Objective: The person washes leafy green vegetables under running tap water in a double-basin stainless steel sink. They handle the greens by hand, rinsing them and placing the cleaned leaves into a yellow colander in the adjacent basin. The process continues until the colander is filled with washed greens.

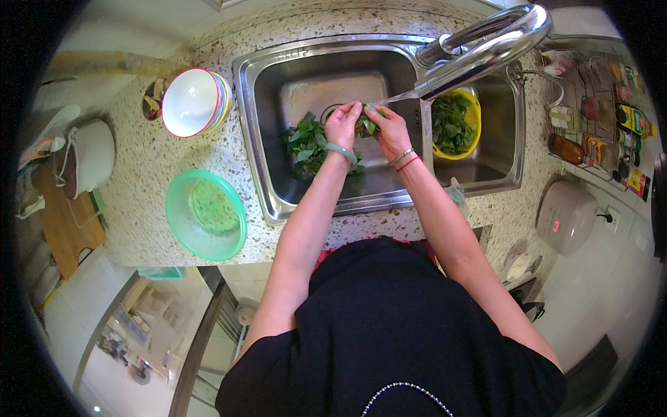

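Observation:
Over the large left basin of the steel sink [278,62], my left hand [342,128] and my right hand [391,131] come close together. Both are closed, pinching a small bunch of leafy greens [368,125] between their fingers. The chrome faucet [458,73] reaches in from the upper right, and what looks like a thin stream of water runs from its spout toward my right fingers. A loose pile of leafy greens [303,142] lies on the basin floor, beside and partly behind my left hand. In the right basin, a yellow strainer basket [478,119] holds more greens.
Left of the sink are stacked bowls [189,103] and a green plastic basin [240,215]. A wooden board [62,215] stands at the far left beside a white rounded container [97,156]. At the right are a wire rack [580,97] with bottles and jars, and a boxy appliance [566,215].

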Motion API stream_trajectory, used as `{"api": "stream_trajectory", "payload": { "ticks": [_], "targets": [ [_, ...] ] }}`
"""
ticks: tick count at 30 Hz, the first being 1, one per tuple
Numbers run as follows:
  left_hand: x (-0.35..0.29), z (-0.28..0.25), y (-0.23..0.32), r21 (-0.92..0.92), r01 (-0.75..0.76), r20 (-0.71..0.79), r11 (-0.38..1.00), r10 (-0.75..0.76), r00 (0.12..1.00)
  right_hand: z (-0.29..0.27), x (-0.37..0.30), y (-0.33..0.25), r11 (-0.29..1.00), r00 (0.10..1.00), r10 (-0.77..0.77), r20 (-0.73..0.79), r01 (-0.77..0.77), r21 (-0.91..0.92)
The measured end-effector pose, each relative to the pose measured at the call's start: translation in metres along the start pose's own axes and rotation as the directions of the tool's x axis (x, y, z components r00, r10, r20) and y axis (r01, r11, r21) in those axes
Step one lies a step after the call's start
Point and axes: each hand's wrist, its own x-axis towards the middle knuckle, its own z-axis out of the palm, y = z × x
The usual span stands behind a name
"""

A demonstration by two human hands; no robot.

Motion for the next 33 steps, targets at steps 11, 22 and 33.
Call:
{"api": "stream_trajectory", "payload": {
  "ticks": [11,22,33],
  "targets": [
    [0.058,-0.031,-0.056,0.383,0.35,-0.122,0.855,-0.328,0.937,-0.014,0.03,-0.015,0.996,0.966,0.077,-0.246,-0.085,-0.019],
    [0.055,-0.041,-0.151,0.856,0.168,-0.132,0.49,-0.106,0.985,-0.03,0.03,0.004,0.981,0.951,0.192,-0.243,-0.193,0.023],
    [-0.048,-0.029,-0.019,0.828,-0.496,0.446,0.261,0.23,0.865,-0.014,0.025,0.011,0.845,0.997,-0.073,0.027,0.076,-0.529]
  ]
}}
